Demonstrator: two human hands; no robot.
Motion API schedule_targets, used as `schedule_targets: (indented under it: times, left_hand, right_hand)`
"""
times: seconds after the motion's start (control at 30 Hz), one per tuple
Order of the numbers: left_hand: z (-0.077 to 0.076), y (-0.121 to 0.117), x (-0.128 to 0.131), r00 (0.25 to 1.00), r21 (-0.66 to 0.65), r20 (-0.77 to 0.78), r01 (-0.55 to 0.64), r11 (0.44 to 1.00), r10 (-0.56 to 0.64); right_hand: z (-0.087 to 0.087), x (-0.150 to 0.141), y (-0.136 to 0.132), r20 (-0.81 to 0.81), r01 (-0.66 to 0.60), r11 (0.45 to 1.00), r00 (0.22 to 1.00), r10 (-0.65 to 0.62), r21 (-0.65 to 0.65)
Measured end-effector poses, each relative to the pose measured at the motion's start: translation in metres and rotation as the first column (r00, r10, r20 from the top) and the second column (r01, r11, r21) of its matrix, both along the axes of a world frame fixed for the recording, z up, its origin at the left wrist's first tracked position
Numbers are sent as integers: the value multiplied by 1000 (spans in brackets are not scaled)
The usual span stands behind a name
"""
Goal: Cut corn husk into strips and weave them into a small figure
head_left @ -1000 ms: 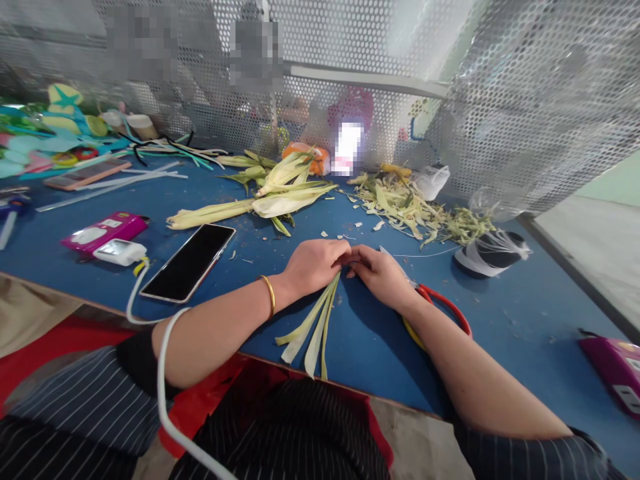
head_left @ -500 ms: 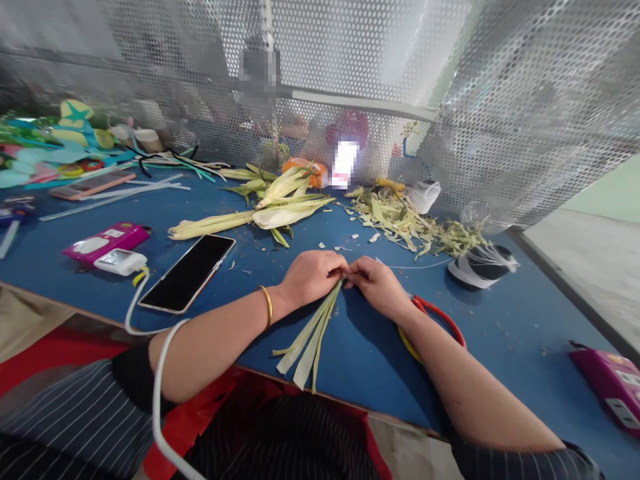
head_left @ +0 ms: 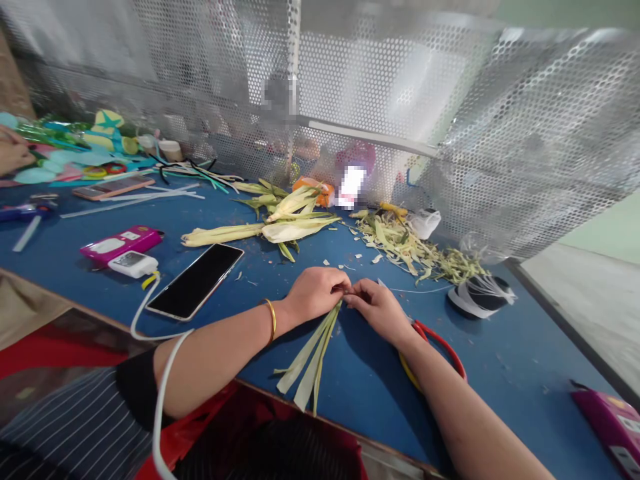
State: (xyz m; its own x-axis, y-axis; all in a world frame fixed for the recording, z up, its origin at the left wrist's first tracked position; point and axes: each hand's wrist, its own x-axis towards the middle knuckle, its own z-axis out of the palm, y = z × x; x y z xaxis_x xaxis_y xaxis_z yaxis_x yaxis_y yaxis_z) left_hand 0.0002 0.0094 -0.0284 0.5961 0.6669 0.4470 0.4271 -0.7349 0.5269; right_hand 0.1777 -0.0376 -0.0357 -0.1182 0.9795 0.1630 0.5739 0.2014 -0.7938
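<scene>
Husk strips point(head_left: 329, 331), pale green and narrow, are pinched at their gathered top by the left hand point(head_left: 313, 293), with loose ends fanned over the blue tabletop point(head_left: 375, 373) near its front edge. The right hand point(head_left: 377, 310) is placed just beside that top, its grip narrow; whether anything is held there cannot be told. Light, pliable, easily split strips are suggested, best taken at the gathered end.

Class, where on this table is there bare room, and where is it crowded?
Bare: between the red-handled scissors, black spool and right-hand purple box, specks aside; also between the leaf strips and right forearm. Crowded: the far side, with husks and shreds.
</scene>
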Motion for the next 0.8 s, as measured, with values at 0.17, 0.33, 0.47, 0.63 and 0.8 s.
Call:
schedule_targets:
  times: [0.17, 0.33, 0.47, 0.63, 0.8]
  left_hand:
    - [-1, 1, 0, 1000, 1, 13, -15, 1000, 15]
    - [-1, 2, -1, 1000, -14, 22, 4, 1000, -4]
    - [0, 1, 0, 1000, -7, 26, 5, 1000, -5]
    - [1, 1, 0, 1000, 7, 29, 3, 1000, -3]
    - [1, 1, 0, 999, 1, 37, -2, 1000, 2]
  right_hand:
    - [1, 2, 0, -8, -3, 1000, 1000, 3, -16]
    - [0, 1, 0, -156, -15, 999, 988, 8, -46]
    - [3, 0, -1, -119, -17, 999, 993, 12, -40]
    - [4, 2, -1, -53, 30, 999, 998, -31, -9]
    - [1, 3, 1, -144, -2, 1000, 990, -1, -18]
